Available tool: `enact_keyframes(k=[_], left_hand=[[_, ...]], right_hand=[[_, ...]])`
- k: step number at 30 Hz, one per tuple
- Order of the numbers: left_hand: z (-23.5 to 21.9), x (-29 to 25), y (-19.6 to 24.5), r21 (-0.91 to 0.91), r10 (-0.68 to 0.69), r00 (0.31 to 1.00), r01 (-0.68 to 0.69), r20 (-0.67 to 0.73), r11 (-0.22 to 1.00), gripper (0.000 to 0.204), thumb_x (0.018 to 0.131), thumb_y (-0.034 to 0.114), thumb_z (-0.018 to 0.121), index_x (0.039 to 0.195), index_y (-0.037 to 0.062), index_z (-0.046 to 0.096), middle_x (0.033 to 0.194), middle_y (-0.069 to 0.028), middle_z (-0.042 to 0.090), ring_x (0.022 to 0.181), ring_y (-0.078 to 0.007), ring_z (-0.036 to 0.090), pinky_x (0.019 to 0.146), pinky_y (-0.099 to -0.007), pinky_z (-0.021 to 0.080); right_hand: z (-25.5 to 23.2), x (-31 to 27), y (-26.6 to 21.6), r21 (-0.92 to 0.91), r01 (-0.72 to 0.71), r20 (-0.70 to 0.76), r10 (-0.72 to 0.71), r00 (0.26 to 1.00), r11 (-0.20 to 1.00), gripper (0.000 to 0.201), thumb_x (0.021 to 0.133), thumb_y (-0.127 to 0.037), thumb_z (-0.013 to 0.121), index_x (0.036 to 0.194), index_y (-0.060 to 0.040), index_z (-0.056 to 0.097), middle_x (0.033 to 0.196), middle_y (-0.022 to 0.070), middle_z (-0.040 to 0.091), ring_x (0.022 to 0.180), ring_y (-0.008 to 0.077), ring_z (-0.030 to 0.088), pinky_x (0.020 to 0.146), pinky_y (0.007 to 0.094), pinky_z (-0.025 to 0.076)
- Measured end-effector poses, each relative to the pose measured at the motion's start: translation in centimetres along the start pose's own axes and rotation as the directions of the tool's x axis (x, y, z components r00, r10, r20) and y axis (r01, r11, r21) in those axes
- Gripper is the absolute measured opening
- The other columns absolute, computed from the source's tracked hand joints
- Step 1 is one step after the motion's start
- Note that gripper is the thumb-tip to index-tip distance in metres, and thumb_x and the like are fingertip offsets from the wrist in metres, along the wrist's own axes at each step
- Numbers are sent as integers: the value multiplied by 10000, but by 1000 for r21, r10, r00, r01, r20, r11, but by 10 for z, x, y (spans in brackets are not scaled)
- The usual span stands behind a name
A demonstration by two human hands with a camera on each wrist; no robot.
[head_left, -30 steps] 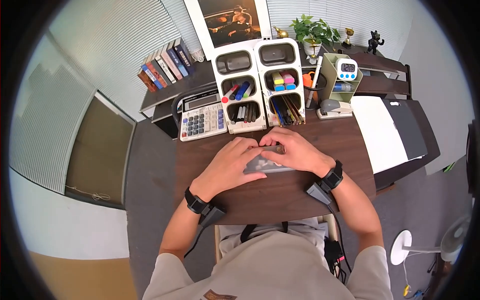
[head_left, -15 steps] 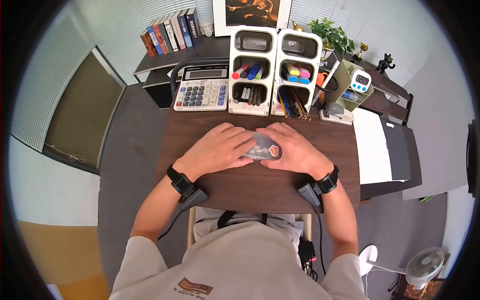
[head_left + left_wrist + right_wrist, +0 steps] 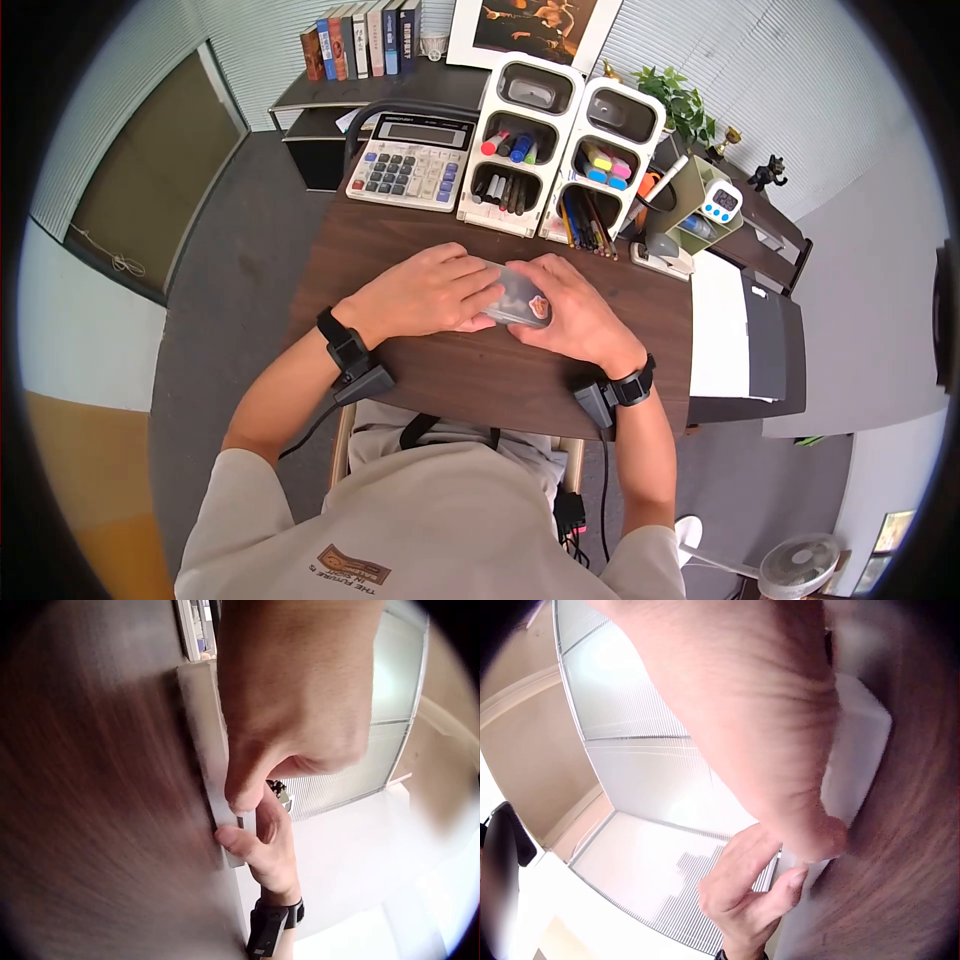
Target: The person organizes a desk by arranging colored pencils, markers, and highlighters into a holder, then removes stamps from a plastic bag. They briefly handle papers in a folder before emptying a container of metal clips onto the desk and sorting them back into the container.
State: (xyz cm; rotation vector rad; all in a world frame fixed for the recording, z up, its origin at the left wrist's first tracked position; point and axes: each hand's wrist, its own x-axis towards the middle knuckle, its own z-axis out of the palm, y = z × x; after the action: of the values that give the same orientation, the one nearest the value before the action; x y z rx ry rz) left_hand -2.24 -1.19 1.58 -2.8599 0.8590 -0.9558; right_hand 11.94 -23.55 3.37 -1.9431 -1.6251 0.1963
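A low translucent plastic box (image 3: 513,284) lies on the dark wooden desk between both hands, with small pale pieces showing through its lid. An orange-and-white sticker (image 3: 540,307) marks the lid's right end. My left hand (image 3: 425,293) grips the left end, its fingers over the top and its thumb low on the near side. Around the right end curls my right hand (image 3: 585,318), fingers at the far edge and thumb at the near one. The box's pale side wall (image 3: 204,712) shows along the desk in the left wrist view. Both thumbs sit against the near side there.
Beyond the hands stand white organizers (image 3: 518,222) with pens, highlighters and pencils. A calculator (image 3: 408,165) is at the back left. Toward the right are a stapler (image 3: 662,255), a green holder with a timer (image 3: 721,201), and white paper (image 3: 718,330) beside a dark folder.
The head view has swung, shifting the desk leftward in it. My right hand has moved from over the box to its right end, uncovering the sticker. My left hand stays at the left end.
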Motion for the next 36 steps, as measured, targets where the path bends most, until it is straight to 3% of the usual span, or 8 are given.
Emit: enact_keyframes(k=[8, 10, 13, 20, 23, 28, 32, 36], left_hand=[[-1, 1, -3, -57, -30, 999, 28, -37, 998, 387, 833, 319, 843, 1088, 56, 718, 1135, -64, 729, 1008, -210, 692, 872, -354, 559], [0, 0, -6, -88, -53, 996, 46, -74, 995, 382, 824, 325, 851, 1067, 62, 718, 1102, -53, 729, 987, -212, 694, 856, -352, 562], [0, -3, -10, -138, -107, 988, 91, -113, 986, 374, 802, 341, 864, 1018, 75, 717, 1034, -30, 727, 944, -215, 697, 822, -347, 564], [-1, -8, -27, -136, -166, 965, 141, -203, 981, 315, 788, 301, 873, 951, 85, 713, 949, -19, 717, 883, -212, 694, 766, -342, 559], [-7, -9, -31, -166, -218, 954, 186, -204, 968, 284, 801, 260, 866, 952, 75, 713, 949, -27, 716, 867, -220, 689, 752, -348, 555], [-4, -11, -35, -220, -282, 922, 227, -264, 949, 258, 811, 236, 857, 945, 66, 716, 908, -35, 712, 823, -238, 681, 723, -357, 549], [-5, -12, -36, -270, -341, 876, 256, -342, 928, 241, 805, 224, 863, 920, 67, 721, 872, -43, 707, 784, -243, 675, 694, -362, 543], [-8, -13, -36, -319, -412, 844, 307, -344, 897, 257, 778, 198, 888, 919, 58, 724, 879, -60, 709, 785, -252, 674, 707, -354, 548]], right_hand=[[-1, -1, -1, -35, 12, -7, -12, 1000, 999, 739, 756, -141, 857, 1433, -43, 578, 1242, 146, 622, 1090, 329, 623, 912, 393, 541], [-8, -1, -6, 81, -73, 48, 69, 996, 994, 754, 777, -210, 868, 1453, -65, 568, 1313, 162, 620, 1183, 350, 621, 1015, 420, 524], [-16, -2, -11, 264, -219, 105, 197, 975, 939, 774, 791, -231, 877, 1479, -100, 549, 1337, 153, 626, 1202, 329, 628, 1030, 415, 522], [-24, -9, -4, 114, -263, 95, 253, 963, 958, 832, 771, -262, 907, 1496, -108, 532, 1317, 155, 637, 1203, 335, 628, 1052, 429, 509], [-23, -11, 5, 40, -267, 94, 262, 961, 963, 891, 745, -285, 940, 1521, -129, 531, 1316, 138, 656, 1203, 293, 637, 1027, 410, 524], [-19, -12, 11, -50, -274, 72, 278, 958, 960, 816, 706, -403, 967, 1345, -43, 609, 1178, 132, 652, 1048, 278, 612, 921, 376, 521], [-15, -11, 5, -24, -291, 60, 292, 955, 956, 720, 718, -377, 962, 1220, -1, 607, 1108, 158, 636, 1063, 325, 610, 940, 420, 516], [-5, -11, 5, -6, -332, 5, 332, 943, 943, 648, 727, -402, 966, 1060, -11, 571, 943, 130, 625, 855, 287, 599, 785, 405, 519]])
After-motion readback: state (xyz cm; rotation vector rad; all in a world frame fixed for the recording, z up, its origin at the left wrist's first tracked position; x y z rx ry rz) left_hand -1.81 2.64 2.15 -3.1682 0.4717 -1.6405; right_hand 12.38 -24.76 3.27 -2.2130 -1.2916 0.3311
